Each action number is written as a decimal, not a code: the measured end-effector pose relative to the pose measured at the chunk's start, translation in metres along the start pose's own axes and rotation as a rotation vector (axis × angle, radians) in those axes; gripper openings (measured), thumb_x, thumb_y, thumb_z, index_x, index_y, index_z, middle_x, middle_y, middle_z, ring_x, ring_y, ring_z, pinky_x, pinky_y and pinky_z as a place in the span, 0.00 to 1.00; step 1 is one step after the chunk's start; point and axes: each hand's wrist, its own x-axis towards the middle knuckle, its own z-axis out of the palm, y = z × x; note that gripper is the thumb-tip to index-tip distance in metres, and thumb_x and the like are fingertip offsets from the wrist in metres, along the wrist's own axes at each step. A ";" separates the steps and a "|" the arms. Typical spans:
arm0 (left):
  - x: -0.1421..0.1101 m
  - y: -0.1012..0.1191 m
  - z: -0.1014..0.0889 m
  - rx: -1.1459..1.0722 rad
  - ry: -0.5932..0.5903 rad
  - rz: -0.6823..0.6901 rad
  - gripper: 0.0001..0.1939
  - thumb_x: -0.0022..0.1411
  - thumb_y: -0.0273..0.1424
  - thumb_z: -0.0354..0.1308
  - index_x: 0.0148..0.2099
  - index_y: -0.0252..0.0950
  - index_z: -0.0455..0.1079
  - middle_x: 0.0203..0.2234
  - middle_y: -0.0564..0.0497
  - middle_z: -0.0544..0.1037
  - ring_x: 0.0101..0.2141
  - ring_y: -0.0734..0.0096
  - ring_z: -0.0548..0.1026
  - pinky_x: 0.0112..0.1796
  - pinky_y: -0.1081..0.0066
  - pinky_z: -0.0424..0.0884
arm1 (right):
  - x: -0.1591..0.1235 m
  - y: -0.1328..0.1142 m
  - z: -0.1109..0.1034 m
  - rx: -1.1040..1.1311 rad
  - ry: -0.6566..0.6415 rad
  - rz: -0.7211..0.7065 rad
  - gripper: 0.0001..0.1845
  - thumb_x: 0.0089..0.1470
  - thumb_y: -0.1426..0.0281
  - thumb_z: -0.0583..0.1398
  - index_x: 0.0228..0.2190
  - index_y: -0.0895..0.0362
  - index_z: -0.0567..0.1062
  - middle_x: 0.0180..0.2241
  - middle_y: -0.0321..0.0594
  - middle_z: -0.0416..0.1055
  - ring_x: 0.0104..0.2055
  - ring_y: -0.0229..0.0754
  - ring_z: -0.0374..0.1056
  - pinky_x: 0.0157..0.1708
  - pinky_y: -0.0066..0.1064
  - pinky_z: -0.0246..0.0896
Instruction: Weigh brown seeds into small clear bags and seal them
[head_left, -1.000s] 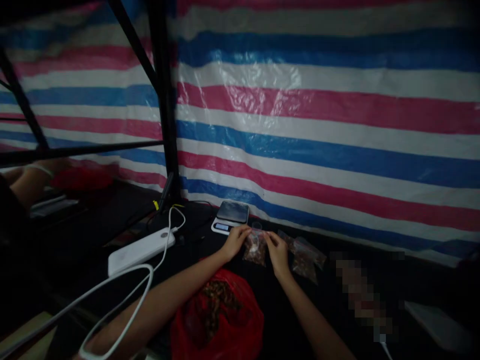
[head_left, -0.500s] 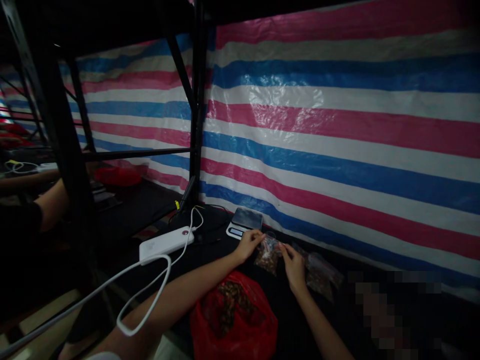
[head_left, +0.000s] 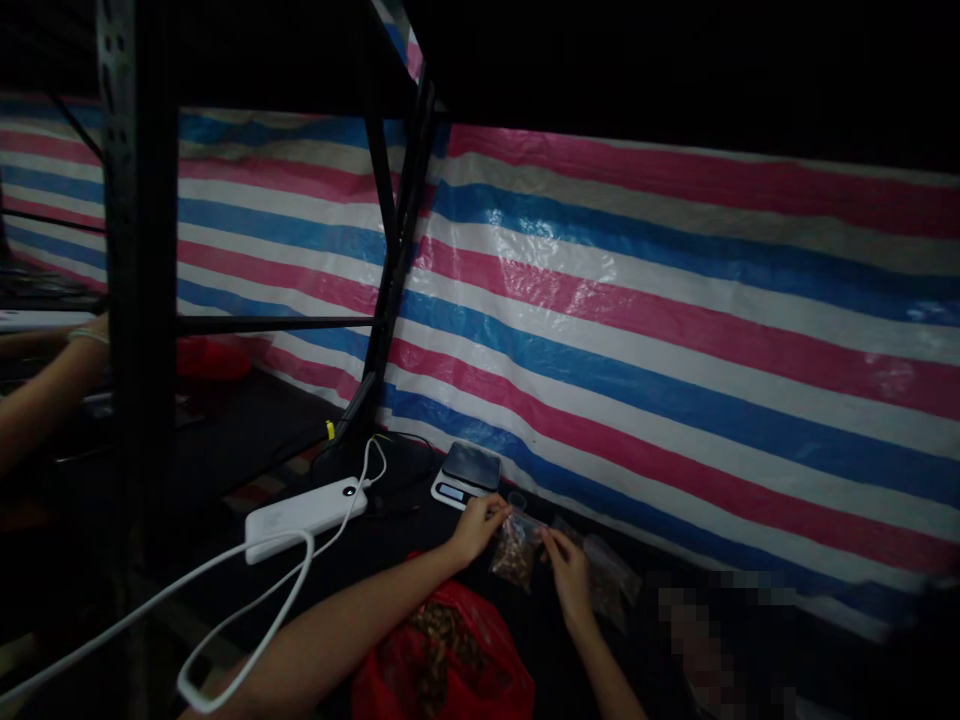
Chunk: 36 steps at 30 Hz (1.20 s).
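Since a second ago my two hands have stayed together on the same small clear bag (head_left: 514,556); only my view has tilted, so the work at its top edge continues. My left hand (head_left: 477,528) pinches its top left corner, just before the scale (head_left: 466,473). My right hand (head_left: 568,574) pinches the top right corner, and more filled bags (head_left: 611,580) lie just right of it. Both forearms stretch forward over the red bag (head_left: 442,660).

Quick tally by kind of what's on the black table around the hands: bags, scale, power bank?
Small clear bags of brown bits: 2, one held between left hand and right hand, one lying beside
Red plastic bag: 1
Digital scale: 1
White power bank: 1
Total: 5
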 end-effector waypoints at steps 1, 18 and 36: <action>0.000 0.000 0.000 0.015 0.004 0.010 0.18 0.56 0.41 0.50 0.29 0.30 0.69 0.21 0.51 0.71 0.25 0.72 0.68 0.27 0.76 0.62 | 0.000 -0.001 0.000 0.006 0.001 -0.004 0.28 0.39 0.48 0.57 0.25 0.62 0.78 0.18 0.41 0.71 0.22 0.43 0.65 0.26 0.31 0.59; 0.003 0.001 -0.005 0.034 -0.044 -0.045 0.21 0.55 0.43 0.49 0.28 0.30 0.71 0.20 0.49 0.74 0.24 0.71 0.70 0.27 0.74 0.62 | -0.003 -0.008 0.003 0.076 0.007 0.038 0.20 0.42 0.56 0.59 0.27 0.60 0.80 0.23 0.42 0.75 0.26 0.44 0.66 0.29 0.32 0.60; -0.002 0.006 -0.004 -0.123 -0.174 -0.084 0.18 0.53 0.43 0.54 0.29 0.30 0.65 0.16 0.56 0.66 0.18 0.78 0.64 0.21 0.77 0.60 | 0.001 -0.010 0.001 0.005 -0.013 -0.029 0.17 0.47 0.60 0.56 0.24 0.60 0.78 0.23 0.41 0.75 0.24 0.41 0.66 0.26 0.29 0.59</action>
